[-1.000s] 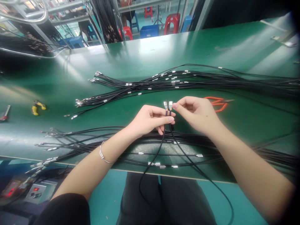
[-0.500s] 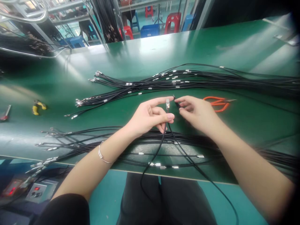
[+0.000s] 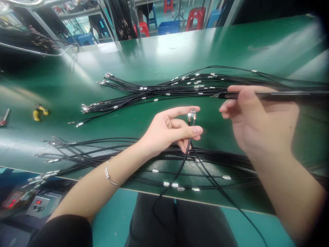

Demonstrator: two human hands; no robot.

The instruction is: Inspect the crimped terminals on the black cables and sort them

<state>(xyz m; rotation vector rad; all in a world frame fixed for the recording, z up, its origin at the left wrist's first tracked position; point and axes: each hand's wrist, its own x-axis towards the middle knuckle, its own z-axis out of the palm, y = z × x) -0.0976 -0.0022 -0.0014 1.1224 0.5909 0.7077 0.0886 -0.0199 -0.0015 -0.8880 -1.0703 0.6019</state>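
Observation:
My left hand (image 3: 177, 128) is closed over the bench, with two black cables (image 3: 185, 154) pinched under the thumb. Their small silvery end connectors (image 3: 192, 114) stand upright by the outstretched index finger, and the cables drop towards my lap. To the right and nearer the camera, my right hand (image 3: 262, 120) grips a long, slender black object (image 3: 282, 95). Its thin pointed tip faces left, and its blurred far end runs off the right edge; I cannot make out its exact kind.
One bundle of black cables (image 3: 154, 90) lies behind my hands on the green bench (image 3: 174, 58), another bundle (image 3: 102, 159) along the front edge. Yellow-handled pliers (image 3: 38, 112) and a red-handled tool (image 3: 4, 117) lie left. A control box (image 3: 41, 206) stands lower left.
My right hand has moved right and up from beside the left fingertips, now showing the long black object. It covers the orange-handled scissors seen before. A second connector now shows at my left hand.

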